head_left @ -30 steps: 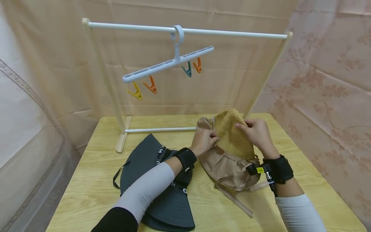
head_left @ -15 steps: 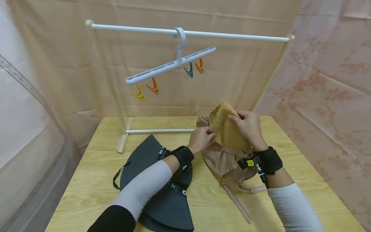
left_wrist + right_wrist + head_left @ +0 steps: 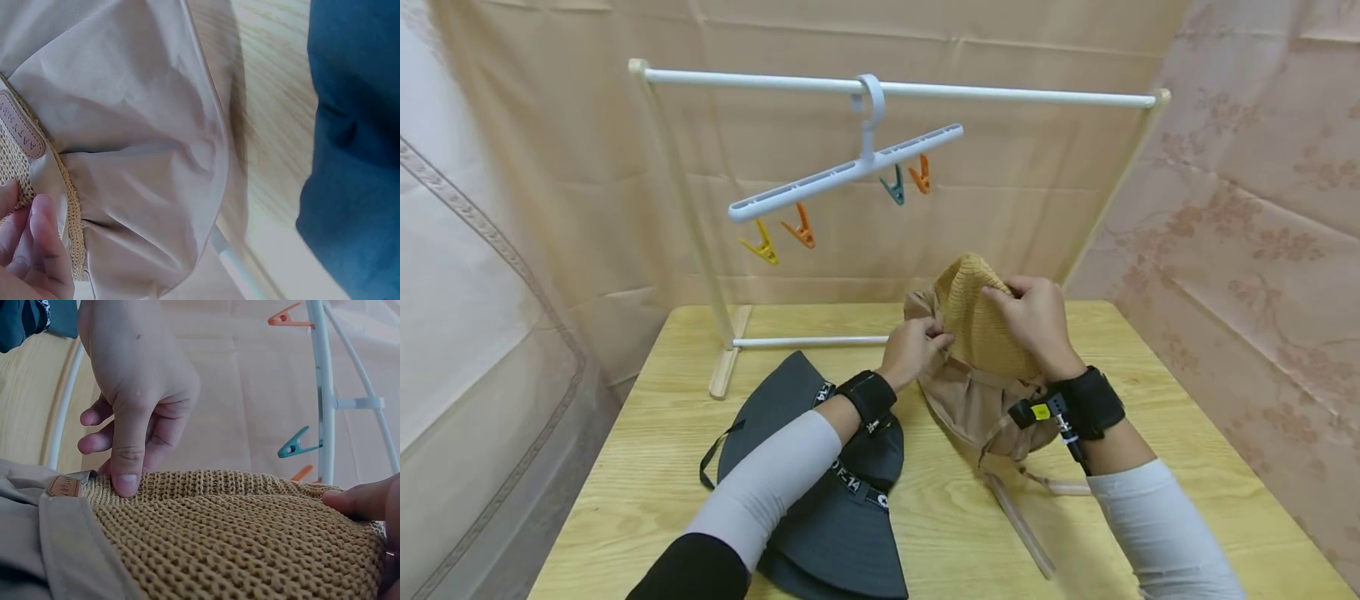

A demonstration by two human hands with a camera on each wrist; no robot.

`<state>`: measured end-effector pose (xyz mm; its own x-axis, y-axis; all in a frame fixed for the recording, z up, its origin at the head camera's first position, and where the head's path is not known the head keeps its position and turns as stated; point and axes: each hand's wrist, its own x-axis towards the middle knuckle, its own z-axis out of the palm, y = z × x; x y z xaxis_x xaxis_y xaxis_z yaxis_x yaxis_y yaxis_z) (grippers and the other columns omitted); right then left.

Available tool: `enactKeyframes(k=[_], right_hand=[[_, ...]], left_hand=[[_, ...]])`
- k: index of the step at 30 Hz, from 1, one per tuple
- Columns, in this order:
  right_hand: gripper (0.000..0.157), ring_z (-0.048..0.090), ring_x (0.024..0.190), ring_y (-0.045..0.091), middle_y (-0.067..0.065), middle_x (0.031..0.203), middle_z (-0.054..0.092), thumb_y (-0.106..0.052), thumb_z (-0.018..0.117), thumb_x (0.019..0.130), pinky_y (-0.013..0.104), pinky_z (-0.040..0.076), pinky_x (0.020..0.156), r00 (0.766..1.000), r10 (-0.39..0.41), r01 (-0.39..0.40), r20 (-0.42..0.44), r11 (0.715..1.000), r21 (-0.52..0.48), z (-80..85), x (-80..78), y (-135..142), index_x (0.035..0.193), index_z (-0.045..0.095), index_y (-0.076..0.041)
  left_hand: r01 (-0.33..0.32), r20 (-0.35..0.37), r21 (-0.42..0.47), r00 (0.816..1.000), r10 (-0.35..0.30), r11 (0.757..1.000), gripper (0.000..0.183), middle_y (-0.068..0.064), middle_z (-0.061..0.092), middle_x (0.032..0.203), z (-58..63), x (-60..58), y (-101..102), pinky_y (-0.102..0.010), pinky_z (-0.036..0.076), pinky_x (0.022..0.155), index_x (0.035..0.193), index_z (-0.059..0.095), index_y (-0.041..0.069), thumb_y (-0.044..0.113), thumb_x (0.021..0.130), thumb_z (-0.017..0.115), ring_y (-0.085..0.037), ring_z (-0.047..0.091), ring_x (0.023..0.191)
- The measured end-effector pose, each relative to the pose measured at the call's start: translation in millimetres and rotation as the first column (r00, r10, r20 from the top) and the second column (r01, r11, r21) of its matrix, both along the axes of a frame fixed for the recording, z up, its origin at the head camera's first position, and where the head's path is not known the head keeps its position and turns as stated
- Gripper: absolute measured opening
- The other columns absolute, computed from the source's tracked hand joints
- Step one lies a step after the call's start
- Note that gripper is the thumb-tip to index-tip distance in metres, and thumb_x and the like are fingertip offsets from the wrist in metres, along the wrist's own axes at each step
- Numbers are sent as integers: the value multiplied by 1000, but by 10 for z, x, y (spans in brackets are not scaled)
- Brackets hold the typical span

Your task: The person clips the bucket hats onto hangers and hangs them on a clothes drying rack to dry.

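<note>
A sun hat (image 3: 977, 333) with a woven straw crown and a beige cloth brim is held up over the right part of the table, its ribbon ties hanging down. My left hand (image 3: 913, 348) pinches the crown's left side close to a small brown label (image 3: 24, 128). On the crown's other side my right hand (image 3: 1036, 321) grips the straw between thumb and fingers; those fingers are partly hidden behind it. Left of the sun hat lies a folded dark grey hat (image 3: 827, 500) with a lettered band, under my left forearm.
A white rack (image 3: 760, 80) stands at the back of the table (image 3: 625, 500). From its bar hangs a pale blue hanger (image 3: 850, 173) with a yellow clip (image 3: 762, 243), a teal clip (image 3: 895, 187) and two orange clips (image 3: 801, 227). Curtains surround the table.
Both hands have risen slightly with the sun hat, and the right hand has shifted left toward the left one. The dark hat stays on the table.
</note>
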<state>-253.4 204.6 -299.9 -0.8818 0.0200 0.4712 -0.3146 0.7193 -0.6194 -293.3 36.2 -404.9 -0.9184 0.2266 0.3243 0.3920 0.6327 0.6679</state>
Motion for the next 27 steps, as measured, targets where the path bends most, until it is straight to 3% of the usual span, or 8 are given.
enactKeyframes(k=[5,7,18,27], right_hand=[[25,53,56,5,22,81,73,-21,70,90,18,40,52,1000,-9,9,-18,1000,-2,72,-2,-6,89,77,2],[24,51,54,5,21,79,72,-21,70,90,17,38,51,999,-13,13,-38,1000,6,98,-7,-8,88,77,2],[22,65,66,25,21,84,74,-17,70,89,17,41,54,998,27,-25,-52,999,37,264,-146,-115,93,76,3],[24,54,56,3,22,85,74,-20,70,89,12,40,50,999,18,-20,-44,999,-36,342,-198,-162,92,77,2]], left_hand=[[6,10,10,1000,-6,1000,19,0,74,83,61,-13,13,-19,43,59,87,73,12,31,91,68,-10,63,67],[14,8,15,1000,-14,1000,19,0,74,84,89,-18,15,-19,43,58,88,73,12,31,91,68,-9,63,68],[-20,-1,18,1000,20,1000,21,0,74,84,242,-144,-49,-21,44,60,88,73,11,32,90,69,-12,65,69],[-17,-9,7,1000,17,1000,24,-2,76,95,389,-184,-161,-26,53,69,98,74,10,33,91,69,-15,71,81]])
